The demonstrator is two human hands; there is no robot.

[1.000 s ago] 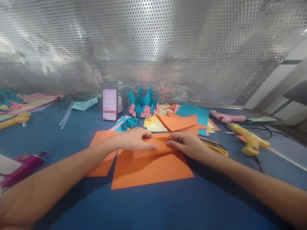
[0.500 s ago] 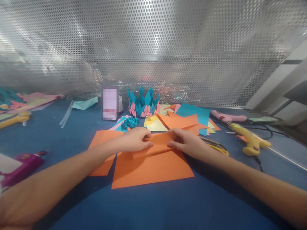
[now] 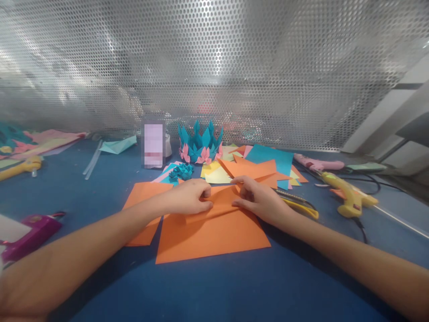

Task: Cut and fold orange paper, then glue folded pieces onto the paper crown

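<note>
Both hands, left (image 3: pixel 191 197) and right (image 3: pixel 259 199), have a light grip on the folded orange paper (image 3: pixel 219 201) above the larger orange sheet; uneven finger pressure could skew the crease.

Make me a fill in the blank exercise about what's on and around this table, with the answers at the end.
The paper between the left hand and the right hand is ____.
The teal crown has small flowers coloured ____.
The glue gun nearest the right forearm is ____.
The metal wall is pierced with many small ____.

Answers: orange; pink; yellow; holes
</note>
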